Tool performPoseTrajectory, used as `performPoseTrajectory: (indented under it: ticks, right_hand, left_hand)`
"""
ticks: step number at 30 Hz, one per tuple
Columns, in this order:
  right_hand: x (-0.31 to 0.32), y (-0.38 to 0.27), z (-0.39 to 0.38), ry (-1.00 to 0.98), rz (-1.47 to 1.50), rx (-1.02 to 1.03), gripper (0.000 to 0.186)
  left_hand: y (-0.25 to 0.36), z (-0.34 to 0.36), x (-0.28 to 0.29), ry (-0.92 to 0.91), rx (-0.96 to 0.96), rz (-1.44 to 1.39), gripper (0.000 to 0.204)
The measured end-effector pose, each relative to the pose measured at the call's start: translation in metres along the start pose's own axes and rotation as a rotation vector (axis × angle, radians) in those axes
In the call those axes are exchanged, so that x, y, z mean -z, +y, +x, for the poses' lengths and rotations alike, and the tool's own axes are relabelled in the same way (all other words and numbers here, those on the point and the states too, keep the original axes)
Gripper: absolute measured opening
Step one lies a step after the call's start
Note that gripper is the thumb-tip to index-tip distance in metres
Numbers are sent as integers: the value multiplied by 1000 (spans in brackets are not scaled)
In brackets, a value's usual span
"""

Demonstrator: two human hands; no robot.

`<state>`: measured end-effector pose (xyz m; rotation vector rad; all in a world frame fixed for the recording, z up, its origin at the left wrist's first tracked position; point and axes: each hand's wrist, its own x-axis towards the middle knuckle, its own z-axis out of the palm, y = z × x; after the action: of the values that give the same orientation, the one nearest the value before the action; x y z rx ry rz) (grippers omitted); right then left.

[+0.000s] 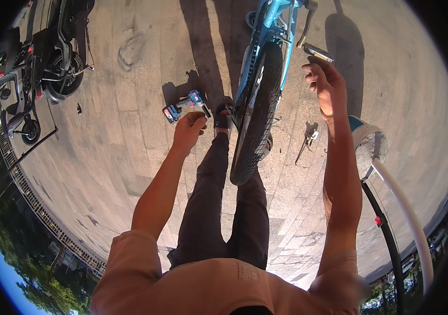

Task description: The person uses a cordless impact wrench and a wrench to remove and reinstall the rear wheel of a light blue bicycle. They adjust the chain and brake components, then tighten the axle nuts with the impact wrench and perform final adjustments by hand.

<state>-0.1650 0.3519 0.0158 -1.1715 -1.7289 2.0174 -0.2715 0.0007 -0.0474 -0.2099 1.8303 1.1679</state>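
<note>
A blue bicycle [274,16] stands before me, its black-tyred wheel [258,118] pointing toward my legs. At the right, a pedal [318,53] hangs on the end of a crank arm. My right hand [327,89] is at this pedal, fingers bent and its upper fingers against the pedal's lower edge. Left of the wheel, my left hand [188,130] is raised with its fingers curled together; what lies inside them, if anything, is hidden. Just beyond it, a blue-and-grey cordless drill [189,100] with a black tip lies on the paving.
Right of the wheel, a small tool with a pale part [310,137] lies on the ground. A bucket [363,139] stands by my right forearm, near a white curved pole [405,210]. Parked scooters [61,73] are at the far left, beyond a metal grating [40,205].
</note>
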Motion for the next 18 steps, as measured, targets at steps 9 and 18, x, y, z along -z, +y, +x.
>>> performPoseTrajectory:
  ticks: [9, 18]
  right_hand:
    - [-21, 83, 19, 510, -319, -258, 32]
    - [-17, 209, -71, 212, -94, -1043, 48]
  left_hand:
    - [-20, 70, -65, 44, 485, -306, 30]
    - [8, 102, -80, -65, 21, 219, 44]
